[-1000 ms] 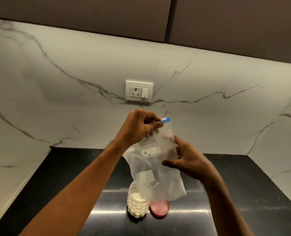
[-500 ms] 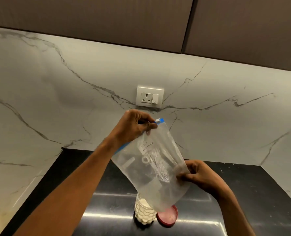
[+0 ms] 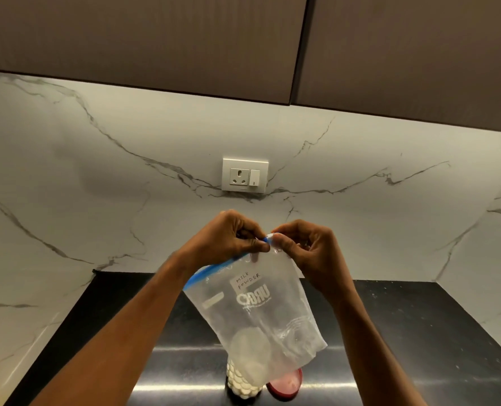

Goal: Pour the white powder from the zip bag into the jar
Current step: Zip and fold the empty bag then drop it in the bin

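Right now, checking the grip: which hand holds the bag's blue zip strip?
The left hand: its fingers pinch the zip bag where the blue strip runs. The right hand pinches the adjoining clear corner instead.

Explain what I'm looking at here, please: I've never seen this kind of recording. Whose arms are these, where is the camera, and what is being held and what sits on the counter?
There is no machine here. A person wears a wide-angle camera on the head, so the single view looks forward and down along their own two bare arms.

The left hand and the right hand both pinch the top corner of a clear zip bag with a blue seal strip. A handwritten label on it reads "milk powder". The bag hangs down and looks almost empty.

Below it, on the black counter, stands a bumpy-sided jar holding white powder, partly hidden behind the bag. Beside it, on the right, lies a red lid.

Behind is a marbled white wall with a wall socket, and dark cabinets above.
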Demonstrator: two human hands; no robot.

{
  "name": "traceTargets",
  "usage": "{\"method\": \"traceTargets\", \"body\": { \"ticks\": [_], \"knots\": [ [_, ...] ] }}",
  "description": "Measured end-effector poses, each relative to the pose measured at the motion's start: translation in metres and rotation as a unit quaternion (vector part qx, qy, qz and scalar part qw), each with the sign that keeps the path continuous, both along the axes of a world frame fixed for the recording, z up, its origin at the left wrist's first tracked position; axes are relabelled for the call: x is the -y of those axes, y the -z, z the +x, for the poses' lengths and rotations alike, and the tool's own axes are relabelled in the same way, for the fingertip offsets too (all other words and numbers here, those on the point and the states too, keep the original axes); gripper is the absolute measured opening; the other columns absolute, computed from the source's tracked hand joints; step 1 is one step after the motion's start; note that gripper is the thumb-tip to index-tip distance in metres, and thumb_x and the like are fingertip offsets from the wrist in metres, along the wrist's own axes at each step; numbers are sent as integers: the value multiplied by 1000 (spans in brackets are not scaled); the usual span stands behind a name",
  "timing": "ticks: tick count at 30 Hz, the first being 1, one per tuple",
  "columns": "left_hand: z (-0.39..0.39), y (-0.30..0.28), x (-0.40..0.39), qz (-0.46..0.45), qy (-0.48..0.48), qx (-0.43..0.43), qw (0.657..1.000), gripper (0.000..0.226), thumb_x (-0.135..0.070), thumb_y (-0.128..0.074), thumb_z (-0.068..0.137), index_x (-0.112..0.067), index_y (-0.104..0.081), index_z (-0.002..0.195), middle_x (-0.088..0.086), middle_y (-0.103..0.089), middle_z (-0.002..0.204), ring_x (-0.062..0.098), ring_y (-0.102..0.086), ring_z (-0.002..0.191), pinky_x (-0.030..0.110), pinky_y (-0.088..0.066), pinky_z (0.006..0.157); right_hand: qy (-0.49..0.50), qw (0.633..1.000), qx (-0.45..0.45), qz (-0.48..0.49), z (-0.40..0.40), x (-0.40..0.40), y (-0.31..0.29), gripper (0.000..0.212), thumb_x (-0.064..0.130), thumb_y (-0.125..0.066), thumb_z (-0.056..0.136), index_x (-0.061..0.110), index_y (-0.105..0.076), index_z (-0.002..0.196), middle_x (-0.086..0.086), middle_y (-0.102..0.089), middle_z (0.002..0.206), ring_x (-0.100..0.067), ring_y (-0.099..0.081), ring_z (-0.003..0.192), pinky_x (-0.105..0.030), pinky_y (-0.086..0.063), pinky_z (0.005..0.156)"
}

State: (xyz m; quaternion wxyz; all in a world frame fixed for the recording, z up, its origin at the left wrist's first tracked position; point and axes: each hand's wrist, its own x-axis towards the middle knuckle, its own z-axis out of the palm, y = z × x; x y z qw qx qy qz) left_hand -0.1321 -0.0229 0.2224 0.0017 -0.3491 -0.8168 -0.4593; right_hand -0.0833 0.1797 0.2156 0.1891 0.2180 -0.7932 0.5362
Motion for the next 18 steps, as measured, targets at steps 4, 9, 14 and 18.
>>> {"method": "traceTargets", "body": {
  "ticks": [4,9,14,18],
  "knots": [
    [3,-1,2,34,0,-5,999,17,-19,-72,86,-10,-72,101,7,-77,90,17,-76,79,30,-62,75,0,1000,5,-29,-3,3,5,7,13,-73,82,7,-72,87,-1,-74,73,-14,-71,66,-19,-53,57],
    [4,1,1,51,-12,-33,998,22,-23,-75,85,-7,-76,100,6,-78,91,18,-75,80,35,-63,76,-10,999,30,-26,-2,5,5,5,11,-69,86,7,-70,87,-6,-74,73,-17,-71,67,-29,-57,58],
    [4,0,-2,32,-23,-68,997,19,-24,-74,87,-10,-76,100,2,-77,90,12,-73,76,27,-61,69,32,999,4,6,-1,6,7,3,14,-70,86,17,-71,85,3,-70,75,-8,-65,67,-24,-54,57],
    [5,1,-5,35,-32,-78,996,19,-26,-74,86,-12,-77,99,-1,-76,88,10,-72,74,17,-55,64,60,998,-6,11,-1,8,11,1,18,-68,88,17,-69,87,6,-69,79,-12,-67,75,-31,-59,63]
  ]
}}
